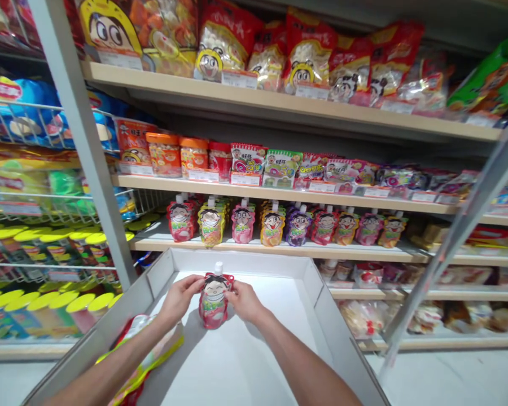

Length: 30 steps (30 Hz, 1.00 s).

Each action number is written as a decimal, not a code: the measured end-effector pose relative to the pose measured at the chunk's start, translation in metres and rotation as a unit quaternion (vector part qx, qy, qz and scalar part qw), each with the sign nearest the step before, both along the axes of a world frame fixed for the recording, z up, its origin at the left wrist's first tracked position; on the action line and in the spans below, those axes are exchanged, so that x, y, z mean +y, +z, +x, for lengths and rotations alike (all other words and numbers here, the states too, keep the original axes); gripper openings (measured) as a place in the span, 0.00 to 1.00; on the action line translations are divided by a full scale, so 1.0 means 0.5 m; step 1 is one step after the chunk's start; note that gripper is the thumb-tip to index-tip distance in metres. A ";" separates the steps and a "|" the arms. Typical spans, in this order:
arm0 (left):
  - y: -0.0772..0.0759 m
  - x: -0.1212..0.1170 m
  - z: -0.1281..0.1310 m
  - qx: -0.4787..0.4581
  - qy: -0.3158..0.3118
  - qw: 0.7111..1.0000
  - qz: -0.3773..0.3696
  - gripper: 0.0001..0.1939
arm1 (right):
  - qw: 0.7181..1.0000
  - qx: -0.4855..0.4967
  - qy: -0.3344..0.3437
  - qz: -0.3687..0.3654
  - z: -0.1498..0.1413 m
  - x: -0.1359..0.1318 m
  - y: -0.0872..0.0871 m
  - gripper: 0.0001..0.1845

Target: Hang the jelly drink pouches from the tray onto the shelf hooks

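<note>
Between my two hands is a red spouted drink pouch (214,301) with a smiling cartoon face and a white cap. It is upright, over the far part of a white-lined, low-walled box (275,352). My left hand (182,293) pinches its upper left edge with thumb and fingers. On the opposite edge, my right hand (243,299) grips it the same way. Beneath my left forearm lies a yellow and red snack bag (165,352), partly hidden by the arm.
Rows of similar pouches (273,224) stand on the shelf just beyond the box. Candy packs (283,168) and jars (193,153) fill the shelf above. Large snack bags (309,53) sit on top. Grey posts (82,124) rise at both sides; yellow-lidded canisters (63,304) stand left.
</note>
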<state>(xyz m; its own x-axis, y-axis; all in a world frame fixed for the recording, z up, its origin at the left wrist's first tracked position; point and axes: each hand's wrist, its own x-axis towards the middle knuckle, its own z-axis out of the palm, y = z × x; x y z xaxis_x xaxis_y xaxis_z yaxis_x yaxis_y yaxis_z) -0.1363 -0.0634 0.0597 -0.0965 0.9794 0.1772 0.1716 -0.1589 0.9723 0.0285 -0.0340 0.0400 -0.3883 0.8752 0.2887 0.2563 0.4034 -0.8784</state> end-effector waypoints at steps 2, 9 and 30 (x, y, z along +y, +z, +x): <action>-0.002 0.007 0.000 -0.013 0.017 1.000 0.006 0.14 | 1.000 -0.008 0.001 0.018 -0.002 0.003 -0.013 0.11; -0.002 0.024 -0.016 -0.084 0.034 0.996 -0.015 0.16 | 0.993 -0.092 -0.066 0.033 -0.016 0.023 0.000 0.12; 0.100 0.046 -0.154 0.305 0.062 0.950 -0.017 0.16 | 0.995 -0.032 -0.099 -0.001 -0.180 0.058 0.043 0.11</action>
<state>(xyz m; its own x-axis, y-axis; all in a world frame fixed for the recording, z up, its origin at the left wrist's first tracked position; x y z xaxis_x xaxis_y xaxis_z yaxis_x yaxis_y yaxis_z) -0.2133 -0.0407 0.1099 -0.1003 0.9733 0.2064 0.7202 -0.0721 0.6900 -0.0613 -0.0048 0.0614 -0.2251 0.9369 0.2676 0.3860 0.3380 -0.8583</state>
